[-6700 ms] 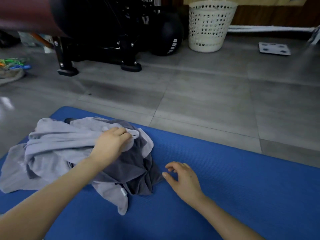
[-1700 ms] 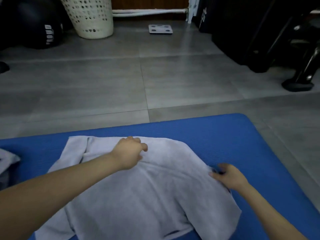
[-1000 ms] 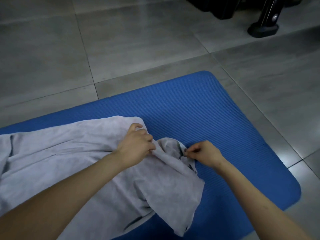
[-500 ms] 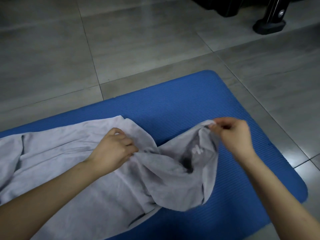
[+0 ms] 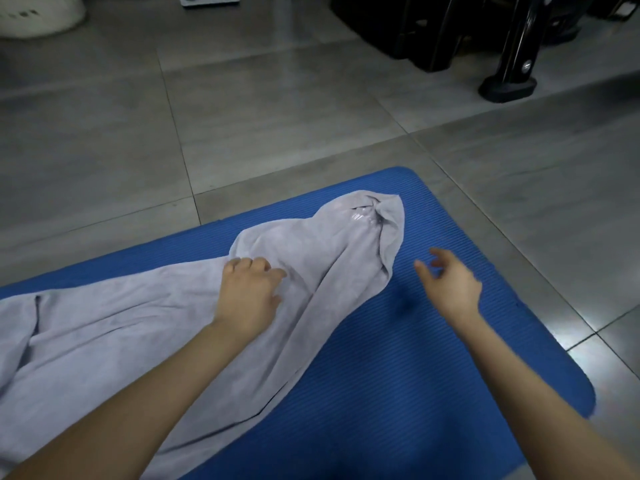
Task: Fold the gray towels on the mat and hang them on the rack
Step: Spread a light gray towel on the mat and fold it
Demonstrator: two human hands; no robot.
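Clearly the step in hand is spreading one towel (image 5: 138,323) flat, before any fold. It lies on the mat (image 5: 433,393) from the lower left of the frame up toward centre. It is rumpled, with a long ridge down its right side and its far corner twisted into a bunch just right of centre. The left hand (image 5: 247,296) rests on the cloth at mid-frame, fingers bent down onto it; whether they pinch a fold or only press I cannot tell. The right hand (image 5: 453,289) hovers over bare mat just right of the towel's edge, fingers spread and loose, holding nothing and clear of the cloth. No fold is made and the rack is not in view, so the task looks barely begun. Next, I judge, the right hand should take the bunched corner and draw it toward the mat's right end while the left pins the middle, so the ridge flattens and the edges square up. Soft cloth may drag and crease again if pulled from one point only.
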